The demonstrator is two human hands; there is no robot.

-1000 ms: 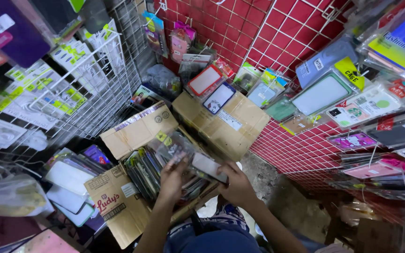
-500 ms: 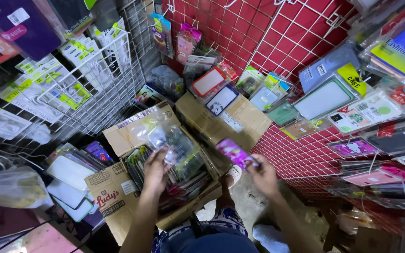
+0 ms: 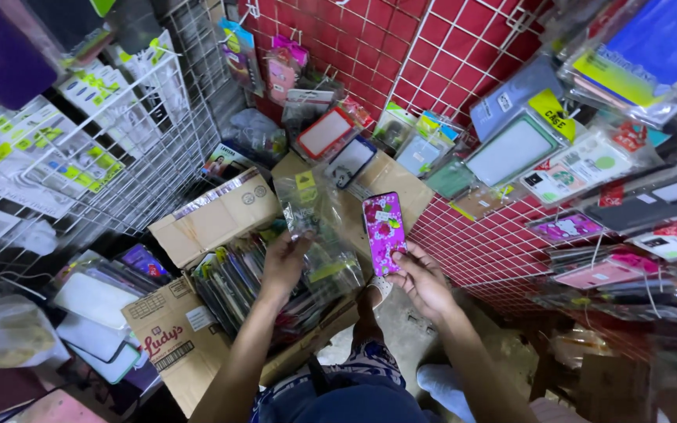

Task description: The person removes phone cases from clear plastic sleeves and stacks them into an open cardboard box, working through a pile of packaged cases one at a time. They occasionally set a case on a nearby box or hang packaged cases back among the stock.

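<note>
My right hand [image 3: 421,278] holds up a purple phone case with a pink flower pattern [image 3: 384,232], upright, over the box's right flap. My left hand [image 3: 284,262] grips a clear plastic sleeve [image 3: 311,227] lifted above an open cardboard box [image 3: 174,337]. The box is packed with several bagged phone cases standing on edge [image 3: 233,286]. Both forearms reach forward from the bottom of the view.
A red wire grid [image 3: 464,235] hung with packaged cases stands to the right and behind. A white wire rack [image 3: 127,149] with more packets is at the left. Loose bagged cases [image 3: 95,301] lie left of the box. My knees and a foot [image 3: 440,384] are below.
My right hand pulled a case out of the box, moved right and raised the flowered case upright. My left hand lifted a clear sleeve out of the stack.
</note>
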